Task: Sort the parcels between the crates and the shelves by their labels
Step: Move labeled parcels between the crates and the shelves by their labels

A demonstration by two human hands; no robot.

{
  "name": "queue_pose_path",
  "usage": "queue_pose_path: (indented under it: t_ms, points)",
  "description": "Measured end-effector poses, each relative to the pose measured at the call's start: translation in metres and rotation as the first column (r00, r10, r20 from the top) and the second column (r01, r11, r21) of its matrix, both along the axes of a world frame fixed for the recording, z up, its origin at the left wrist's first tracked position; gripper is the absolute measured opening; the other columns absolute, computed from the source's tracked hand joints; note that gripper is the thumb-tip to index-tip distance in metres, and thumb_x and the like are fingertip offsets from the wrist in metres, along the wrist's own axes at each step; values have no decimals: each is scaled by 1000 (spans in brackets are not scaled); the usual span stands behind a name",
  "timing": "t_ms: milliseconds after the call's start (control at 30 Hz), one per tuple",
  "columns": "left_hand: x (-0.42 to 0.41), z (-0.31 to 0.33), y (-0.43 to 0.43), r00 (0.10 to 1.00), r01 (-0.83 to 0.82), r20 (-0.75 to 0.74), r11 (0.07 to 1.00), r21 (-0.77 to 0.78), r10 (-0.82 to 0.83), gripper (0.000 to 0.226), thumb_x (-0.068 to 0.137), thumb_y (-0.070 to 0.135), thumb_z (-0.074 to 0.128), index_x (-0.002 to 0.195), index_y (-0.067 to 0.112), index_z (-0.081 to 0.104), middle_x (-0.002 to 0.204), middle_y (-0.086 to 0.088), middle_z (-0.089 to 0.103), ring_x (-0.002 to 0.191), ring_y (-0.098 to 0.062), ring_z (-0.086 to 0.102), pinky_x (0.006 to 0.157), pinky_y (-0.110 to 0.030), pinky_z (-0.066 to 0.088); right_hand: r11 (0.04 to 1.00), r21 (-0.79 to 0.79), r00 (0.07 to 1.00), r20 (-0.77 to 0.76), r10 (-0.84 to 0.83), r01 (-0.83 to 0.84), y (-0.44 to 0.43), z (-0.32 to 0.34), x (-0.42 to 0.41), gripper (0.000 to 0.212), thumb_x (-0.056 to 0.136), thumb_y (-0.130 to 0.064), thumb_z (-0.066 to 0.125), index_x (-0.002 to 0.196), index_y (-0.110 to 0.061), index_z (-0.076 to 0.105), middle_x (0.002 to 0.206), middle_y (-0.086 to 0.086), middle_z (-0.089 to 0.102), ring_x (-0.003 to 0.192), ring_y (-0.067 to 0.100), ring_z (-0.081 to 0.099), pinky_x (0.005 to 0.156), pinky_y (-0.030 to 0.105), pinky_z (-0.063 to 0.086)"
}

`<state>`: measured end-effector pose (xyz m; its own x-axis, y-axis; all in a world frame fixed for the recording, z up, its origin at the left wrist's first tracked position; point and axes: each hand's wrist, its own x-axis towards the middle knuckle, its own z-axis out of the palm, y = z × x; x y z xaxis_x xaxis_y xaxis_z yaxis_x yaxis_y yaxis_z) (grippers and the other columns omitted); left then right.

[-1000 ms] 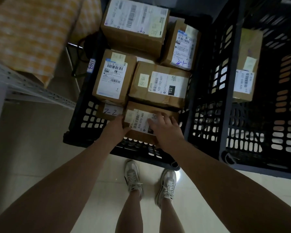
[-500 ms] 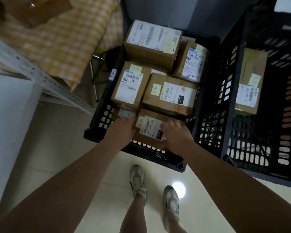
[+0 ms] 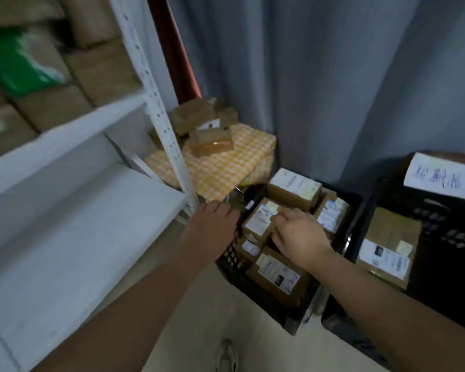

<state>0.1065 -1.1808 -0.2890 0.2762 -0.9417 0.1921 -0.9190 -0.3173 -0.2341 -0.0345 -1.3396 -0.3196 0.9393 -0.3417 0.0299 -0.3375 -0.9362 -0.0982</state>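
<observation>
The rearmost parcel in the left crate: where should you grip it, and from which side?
Probably by its two short ends, from above: the rearmost parcel lies flat, label up, higher than its neighbours, and the crate walls block a sideways reach.

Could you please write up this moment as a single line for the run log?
left hand at black crate left rim | right hand on labelled parcels inside crate | grips unclear, frame blurred
</observation>
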Motion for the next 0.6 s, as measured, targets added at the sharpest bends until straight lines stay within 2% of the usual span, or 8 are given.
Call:
queue_pose_path:
  t_ms: [100,167,267,400,533,600]
  points:
    - [-15,76,39,999,-33,11,987,-156,35,19,78,13,69,97,10,70,99,-10,68,91,-30,65,76,-39,54,987,-95,976,164,142,-128,27,69,12,33,97,-30,42,122,-17,59,122,6,58,111,26,52,92,38,41]
    - [-22,118,66,993,-88,53,975,-206,101,25,73,11,76,96,6,70,98,-14,69,89,-33,66,74,-41,54,971,-132,942,248,227,-200,48,110,23,32,96,-29,44,120,-16,61,118,7,60,107,28,54,90,39,42]
    - [-25,163,104,973,-186,84,943,-277,217,29,78,14,72,105,5,68,103,-15,68,93,-35,64,77,-43,50,952,-155,891,340,302,-264,80,161,41,34,96,-33,43,122,-19,60,121,4,58,108,25,54,87,36,43]
    - [-23,200,156,926,-322,73,874,-364,371,34,89,26,58,121,14,60,117,-6,62,108,-29,55,88,-39,41,928,-154,770,520,369,-341,129,211,61,21,89,-23,56,100,-12,70,98,6,67,87,26,61,71,34,47]
    - [-22,220,216,856,-437,68,788,-434,512,31,88,25,60,116,11,63,113,-9,63,102,-32,57,84,-39,44,884,-157,687,575,444,-441,191,236,88,19,88,-20,57,96,-10,71,94,5,68,85,26,61,74,35,46]
    - [-20,224,249,817,-489,64,747,-450,573,31,89,25,60,116,11,63,112,-10,63,101,-33,57,83,-40,43,850,-151,615,628,477,-505,223,242,100,14,84,-14,62,92,-7,71,89,8,68,80,29,63,71,36,49]
